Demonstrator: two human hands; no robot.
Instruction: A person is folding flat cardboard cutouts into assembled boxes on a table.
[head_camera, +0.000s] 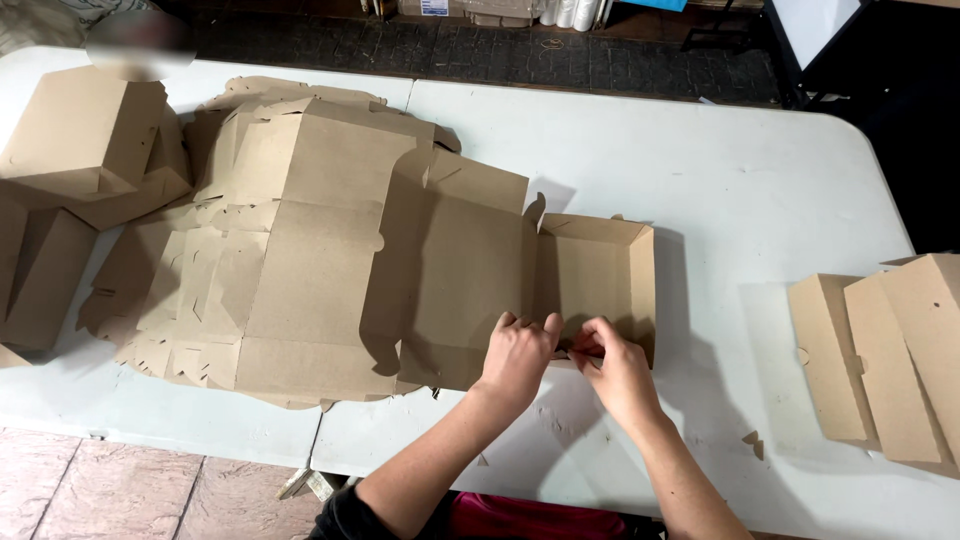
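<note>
Two hands at near wall of box (590, 275), mid-bench. Left hand (518, 355) fingers (528, 322) curled over wall edge, gripping it; right hand (617, 368) fingers pinched shut on small flap at same wall. Box half-formed: far and right walls upright, lid panel lying flat to left. Flat blanks (290, 240) stacked beyond, overlapped by lid panel; folded boxes (75, 130) far left; more blanks (880, 350) right. Risk judged: flap torn or creased if forced off its score; raised walls sprung flat if grip is eased.
</note>
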